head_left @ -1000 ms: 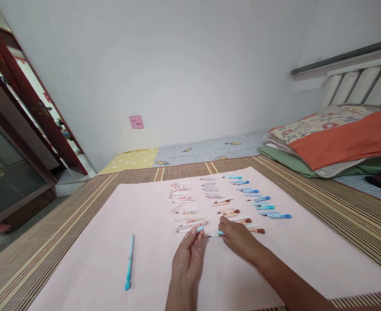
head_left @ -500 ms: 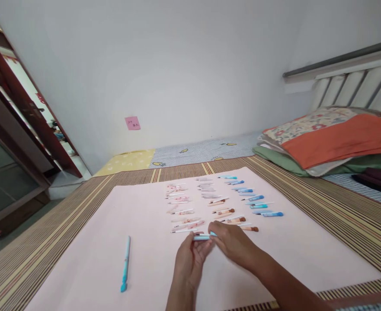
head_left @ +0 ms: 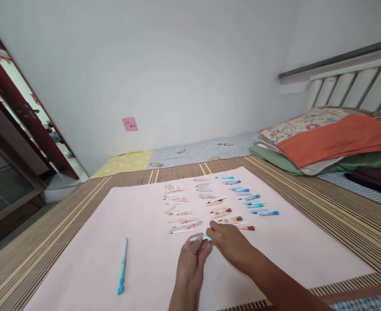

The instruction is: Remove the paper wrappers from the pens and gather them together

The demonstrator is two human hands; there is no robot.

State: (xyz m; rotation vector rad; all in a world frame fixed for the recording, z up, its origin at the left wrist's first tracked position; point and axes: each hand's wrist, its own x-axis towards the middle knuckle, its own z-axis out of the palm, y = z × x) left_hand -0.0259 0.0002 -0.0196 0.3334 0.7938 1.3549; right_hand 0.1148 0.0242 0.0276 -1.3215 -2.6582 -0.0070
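Fingers of the left hand (head_left: 190, 259) are clamped on a pale blue pen barrel (head_left: 196, 238); those of the right hand (head_left: 232, 246) pinch together at its end, the exact contact hidden. Beneath spreads the paper (head_left: 89, 233), bearing rows of pen parts (head_left: 253, 197) from its far edge toward its middle and a lone blue pen (head_left: 123, 266) on its left side. Over the paper's middle, the barrel probably wants a steady left grip, with the right fingers working gently, straight along its length.
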